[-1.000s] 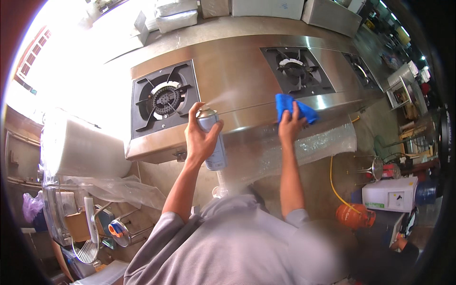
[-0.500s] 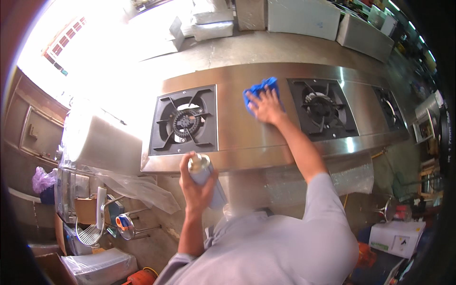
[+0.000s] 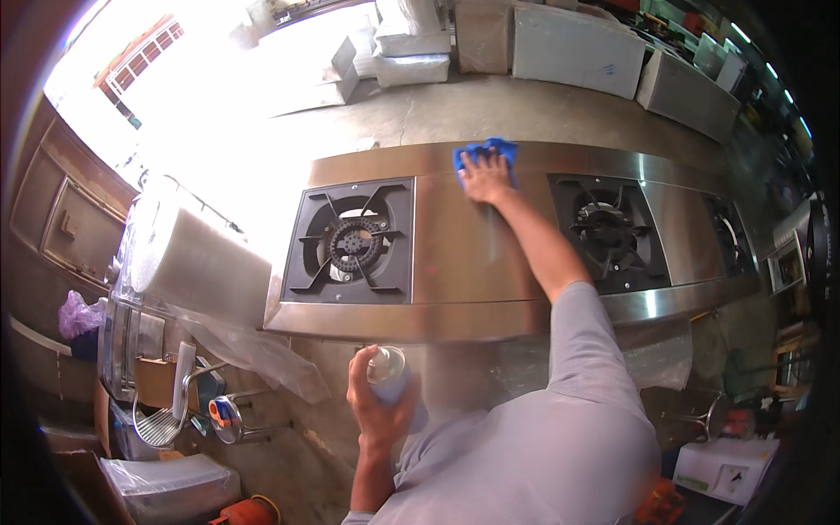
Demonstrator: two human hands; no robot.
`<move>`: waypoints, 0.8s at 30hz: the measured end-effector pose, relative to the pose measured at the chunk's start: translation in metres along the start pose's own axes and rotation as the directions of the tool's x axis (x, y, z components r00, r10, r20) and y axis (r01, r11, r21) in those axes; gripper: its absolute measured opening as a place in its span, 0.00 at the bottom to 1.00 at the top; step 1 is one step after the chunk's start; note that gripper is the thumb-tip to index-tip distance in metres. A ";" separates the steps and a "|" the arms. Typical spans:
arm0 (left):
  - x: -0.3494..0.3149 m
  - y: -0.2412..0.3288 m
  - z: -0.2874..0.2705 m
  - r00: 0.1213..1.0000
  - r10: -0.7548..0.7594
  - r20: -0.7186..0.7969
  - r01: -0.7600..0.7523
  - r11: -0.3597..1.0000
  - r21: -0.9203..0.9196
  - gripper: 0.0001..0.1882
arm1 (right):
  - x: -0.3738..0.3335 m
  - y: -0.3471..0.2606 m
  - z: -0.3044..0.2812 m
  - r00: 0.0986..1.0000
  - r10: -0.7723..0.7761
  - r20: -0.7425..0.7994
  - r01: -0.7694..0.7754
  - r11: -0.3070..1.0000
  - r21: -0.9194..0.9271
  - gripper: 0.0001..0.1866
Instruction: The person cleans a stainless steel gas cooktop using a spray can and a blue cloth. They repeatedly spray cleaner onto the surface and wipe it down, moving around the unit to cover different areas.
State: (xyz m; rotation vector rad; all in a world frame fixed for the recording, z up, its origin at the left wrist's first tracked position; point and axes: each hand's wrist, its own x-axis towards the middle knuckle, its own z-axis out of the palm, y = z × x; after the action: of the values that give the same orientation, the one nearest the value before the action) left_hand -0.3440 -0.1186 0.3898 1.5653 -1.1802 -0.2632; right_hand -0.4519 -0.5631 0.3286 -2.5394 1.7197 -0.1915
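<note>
Before me lies a long stainless steel stove top [image 3: 472,254] with black burners set into it. My right hand [image 3: 486,181] reaches to its far edge, between the left burner [image 3: 353,243] and the middle burner [image 3: 610,232]. Its fingers are spread over a crumpled blue cloth [image 3: 500,150], pressing it to the steel. Just off the stove's near edge, my left hand [image 3: 378,418] grips an aerosol spray can [image 3: 388,378] held roughly upright, index finger at the nozzle on top. Part of the can's body is behind the fingers.
A third burner [image 3: 728,232] sits at the stove's right end. Clear plastic sheeting [image 3: 262,359] hangs below the near edge. Left of me are a metal chair frame [image 3: 162,424] and a stool [image 3: 226,418]. Wrapped boxes [image 3: 573,48] stand beyond the stove; a white carton [image 3: 726,468] is at lower right.
My right hand has slid the blue cloth away from me, up to the stove's far edge. The left hand with the spray can has drawn back from the near edge. The view has shifted slightly.
</note>
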 end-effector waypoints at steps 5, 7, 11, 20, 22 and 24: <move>0.019 -0.006 0.014 0.996 0.028 0.080 -0.028 1.000 -0.008 0.37 | -0.107 -0.037 0.049 0.717 -0.697 -0.003 0.686 0.705 0.181 0.32; 0.020 -0.008 0.010 0.994 0.016 0.109 -0.011 0.999 -0.045 0.37 | -0.119 0.003 0.044 0.791 -0.611 0.014 0.611 0.792 0.001 0.32; 0.013 -0.007 0.005 0.985 0.084 0.150 -0.091 0.995 0.041 0.36 | -0.020 0.071 0.006 0.999 -0.009 0.045 0.010 1.000 -0.016 0.34; 0.004 -0.019 0.017 0.981 0.063 0.183 -0.066 0.998 0.011 0.39 | -0.097 -0.027 0.043 0.799 -0.600 -0.032 0.599 0.790 0.133 0.35; -0.001 -0.026 0.007 0.982 0.028 0.186 -0.027 1.000 -0.008 0.39 | -0.122 0.038 0.018 0.934 -0.355 0.053 0.354 0.935 0.022 0.35; -0.011 -0.034 -0.001 0.984 -0.002 0.179 -0.001 1.000 0.020 0.38 | -0.141 0.058 0.004 0.996 0.012 -0.085 -0.014 1.000 -0.023 0.35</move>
State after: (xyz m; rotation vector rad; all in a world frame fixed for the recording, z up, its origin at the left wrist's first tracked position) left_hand -0.3304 -0.1130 0.3573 1.5848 -1.3248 -0.4003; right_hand -0.5561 -0.4533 0.3082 -2.5716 1.7772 -0.2839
